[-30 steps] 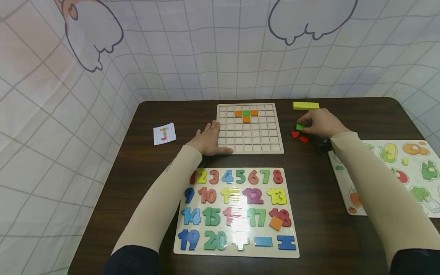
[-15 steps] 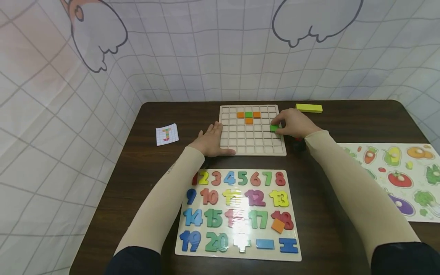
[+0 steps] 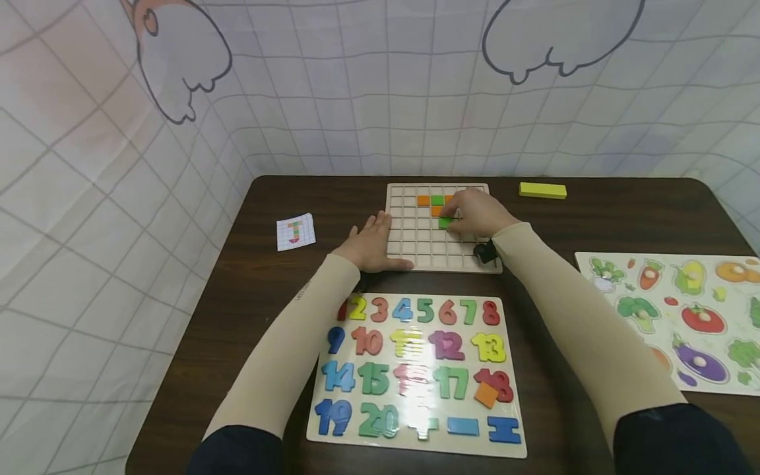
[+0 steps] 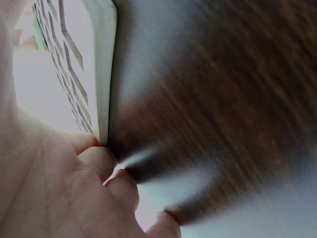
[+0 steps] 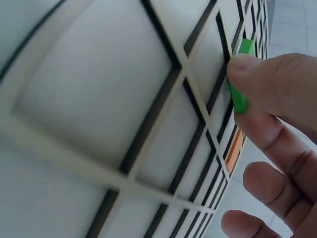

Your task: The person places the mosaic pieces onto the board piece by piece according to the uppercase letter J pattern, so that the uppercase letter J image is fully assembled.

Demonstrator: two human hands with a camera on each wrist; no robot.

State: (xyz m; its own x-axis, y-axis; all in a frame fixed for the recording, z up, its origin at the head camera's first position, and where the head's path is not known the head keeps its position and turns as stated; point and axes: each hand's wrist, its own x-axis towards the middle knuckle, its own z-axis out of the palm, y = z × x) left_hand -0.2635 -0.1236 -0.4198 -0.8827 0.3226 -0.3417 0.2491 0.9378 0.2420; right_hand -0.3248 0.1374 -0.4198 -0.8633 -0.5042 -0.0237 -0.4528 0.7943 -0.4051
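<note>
My right hand (image 3: pixel 475 214) pinches a green square tile (image 3: pixel 444 223) between thumb and forefinger, over the wooden grid board (image 3: pixel 410 254). In the right wrist view the green tile (image 5: pixel 241 79) stands on edge between the fingertips, close to the grid; whether it touches cannot be told. Set in the board's upper rows are a green tile (image 3: pixel 437 200) and orange tiles (image 3: pixel 423 200), one partly behind the right fingers. Along the board's left side rests my left hand (image 3: pixel 371 247), its fingers extended and its thumb by the front corner. The left wrist view shows its fingers (image 4: pixel 96 161) against the board edge.
A paper card (image 3: pixel 295 232) with a coloured tile drawing lies left. Nearer me is a number puzzle board (image 3: pixel 415 448), with a loose orange tile (image 3: pixel 485 395) on it. A yellow bar (image 3: pixel 543 190) lies at the back right, and a vegetable puzzle board (image 3: pixel 647 316) to the right.
My right hand has carried the green tile leftward from beside the red pieces to over the grid board. The red pieces are now out of sight. The left hand has stayed at the board.
</note>
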